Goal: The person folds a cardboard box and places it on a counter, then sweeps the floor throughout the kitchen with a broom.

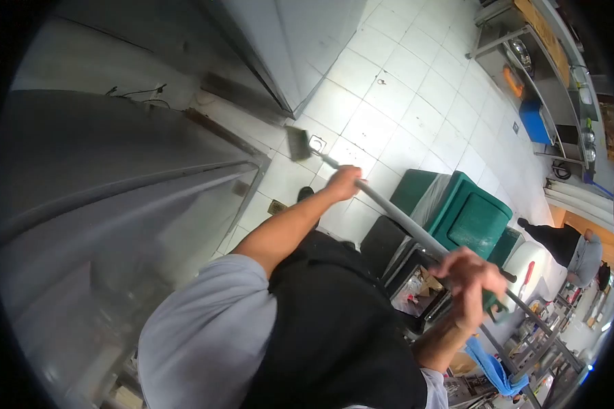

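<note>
My left hand [344, 183] is closed round the lower part of a long grey pole. At its far end is a blurred, pale rectangular head [297, 144] with a dark edge, so the tool looks like a long-handled brush [409, 225]. That head is close to the white floor, beside the corner of a metal cabinet. Nearer the top end of the pole, my right hand [469, 279] has its fingers curled over it, somewhat smeared by motion. The pole slants across in front of my black apron [320, 313].
Grey metal cabinets [116, 177] stand close on the left. A green bin [467, 211] and an open black crate [419, 286] are by my right side. A blue cloth [491, 368] hangs on a rail. A co-worker [573, 252] is at far right, near a shelf [525, 82].
</note>
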The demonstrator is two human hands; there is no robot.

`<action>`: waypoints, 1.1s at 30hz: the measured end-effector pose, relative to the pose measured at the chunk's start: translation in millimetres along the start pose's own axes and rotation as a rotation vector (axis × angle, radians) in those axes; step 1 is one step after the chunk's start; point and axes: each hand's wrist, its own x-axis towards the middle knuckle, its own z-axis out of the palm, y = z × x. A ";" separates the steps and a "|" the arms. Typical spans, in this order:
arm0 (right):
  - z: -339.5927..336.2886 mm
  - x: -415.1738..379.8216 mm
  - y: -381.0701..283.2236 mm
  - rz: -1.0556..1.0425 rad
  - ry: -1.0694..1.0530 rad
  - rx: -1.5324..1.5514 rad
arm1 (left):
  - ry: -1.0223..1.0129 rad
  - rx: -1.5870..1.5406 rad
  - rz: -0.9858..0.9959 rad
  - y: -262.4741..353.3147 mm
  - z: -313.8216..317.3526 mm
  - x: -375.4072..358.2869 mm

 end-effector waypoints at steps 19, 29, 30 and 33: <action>-138.0 -82.6 -31.7 0.049 -0.023 -0.075 | -0.191 0.102 0.078 104.2 146.5 -20.2; -262.4 -120.7 -103.0 -0.176 -0.195 -0.060 | -0.217 0.018 0.317 249.0 192.6 16.8; -276.5 -122.1 -108.8 -0.172 -0.255 -0.009 | -0.283 0.025 0.347 252.4 190.4 -2.9; -297.0 -114.4 -108.4 -0.122 -0.377 0.112 | -0.640 0.150 0.294 253.8 188.7 -34.6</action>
